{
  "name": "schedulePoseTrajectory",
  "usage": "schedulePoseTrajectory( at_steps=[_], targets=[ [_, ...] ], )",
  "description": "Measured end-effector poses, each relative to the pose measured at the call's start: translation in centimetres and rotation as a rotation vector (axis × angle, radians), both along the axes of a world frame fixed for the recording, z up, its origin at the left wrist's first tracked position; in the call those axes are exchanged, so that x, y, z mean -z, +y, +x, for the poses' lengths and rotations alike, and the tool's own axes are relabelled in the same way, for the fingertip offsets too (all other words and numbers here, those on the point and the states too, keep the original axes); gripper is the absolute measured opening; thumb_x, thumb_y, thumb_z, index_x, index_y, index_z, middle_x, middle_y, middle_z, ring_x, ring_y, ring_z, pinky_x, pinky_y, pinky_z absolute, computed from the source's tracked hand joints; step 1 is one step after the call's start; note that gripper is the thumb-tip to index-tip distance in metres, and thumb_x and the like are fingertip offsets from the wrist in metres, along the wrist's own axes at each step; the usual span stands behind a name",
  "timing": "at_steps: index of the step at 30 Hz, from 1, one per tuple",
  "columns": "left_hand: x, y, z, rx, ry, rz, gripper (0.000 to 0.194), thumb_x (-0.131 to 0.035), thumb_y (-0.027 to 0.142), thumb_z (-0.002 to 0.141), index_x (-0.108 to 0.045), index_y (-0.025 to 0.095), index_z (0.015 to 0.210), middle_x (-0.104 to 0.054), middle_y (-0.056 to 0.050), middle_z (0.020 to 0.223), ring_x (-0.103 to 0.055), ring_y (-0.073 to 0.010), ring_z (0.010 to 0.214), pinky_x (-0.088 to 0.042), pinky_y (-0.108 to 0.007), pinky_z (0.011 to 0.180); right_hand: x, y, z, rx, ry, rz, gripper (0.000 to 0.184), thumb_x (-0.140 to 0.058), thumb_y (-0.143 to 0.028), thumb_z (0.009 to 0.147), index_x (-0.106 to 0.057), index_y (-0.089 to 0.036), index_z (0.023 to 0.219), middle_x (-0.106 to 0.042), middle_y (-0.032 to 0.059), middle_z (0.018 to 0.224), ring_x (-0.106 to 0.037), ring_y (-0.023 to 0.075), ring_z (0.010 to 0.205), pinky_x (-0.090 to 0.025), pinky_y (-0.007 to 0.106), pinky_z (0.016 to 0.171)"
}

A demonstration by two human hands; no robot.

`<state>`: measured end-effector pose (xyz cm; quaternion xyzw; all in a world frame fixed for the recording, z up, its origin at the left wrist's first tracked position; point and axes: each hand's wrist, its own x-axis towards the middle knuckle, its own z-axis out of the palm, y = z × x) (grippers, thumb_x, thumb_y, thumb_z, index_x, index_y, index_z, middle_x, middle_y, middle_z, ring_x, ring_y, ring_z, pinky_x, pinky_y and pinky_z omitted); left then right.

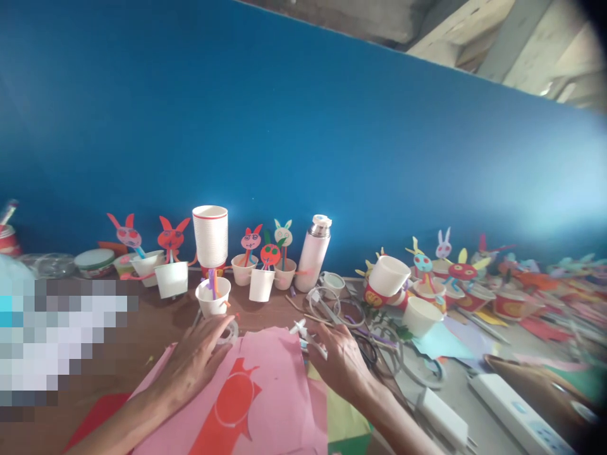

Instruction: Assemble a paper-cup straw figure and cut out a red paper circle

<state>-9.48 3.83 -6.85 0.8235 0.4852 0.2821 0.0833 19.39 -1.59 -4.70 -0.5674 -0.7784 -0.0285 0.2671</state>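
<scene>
My left hand lies over the left edge of a pink paper sheet, its fingers stretched forward. Just beyond its fingertips are a roll of clear tape and a white paper cup with purple and orange strips in it. My right hand is at the sheet's right edge, its fingers curled around a small white plastic object with a cross-shaped end, whose kind I cannot make out. On the pink sheet lies a cut orange-red paper piece with a drawn circle.
Paper-cup figures with rabbit-like heads line the back, beside a cup stack and a pale thermos. Cables, a white adapter and a power strip lie right. A blue wall stands behind.
</scene>
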Motion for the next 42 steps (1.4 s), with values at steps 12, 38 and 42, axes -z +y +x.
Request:
schedulePoseTrajectory(
  at_steps=[12,38,42],
  targets=[
    [1.3,0.0,-0.3,-0.041,0.05,0.091,0.041,-0.041,0.041,0.089,-0.046,0.025,0.127,-0.055,-0.01,0.129,-0.048,-0.0264,0.119,-0.04,-0.045,0.093,-1.0,0.6,0.7,0.058,0.0,0.004,0.016,-0.049,-0.017,0.082,-0.061,-0.022,0.092,-0.068,0.0011,0.082,-0.062,0.0179,0.073,-0.035,0.031,0.073],
    [-3.5,-4.4,0.3,0.018,0.265,-0.267,0.016,-0.053,0.036,0.077,-0.066,0.026,0.082,-0.068,-0.005,0.094,-0.065,-0.0265,0.091,-0.051,-0.036,0.075,-0.7,-0.1,0.1,0.132,-0.186,-0.127,0.007,-0.052,-0.018,0.077,-0.058,-0.021,0.074,-0.063,-0.0009,0.058,-0.058,0.0177,0.055,-0.034,0.033,0.067],
    [-4.2,-4.0,0.5,-0.018,0.223,-0.194,0.019,-0.048,0.033,0.081,-0.066,0.027,0.086,-0.068,-0.002,0.096,-0.066,-0.0219,0.084,-0.051,-0.03,0.07,-1.1,-0.2,0.0,0.078,-0.084,-0.107,0.011,-0.049,-0.019,0.083,-0.058,-0.022,0.088,-0.065,-0.0017,0.069,-0.06,0.0169,0.063,-0.034,0.03,0.067]
  ],
)
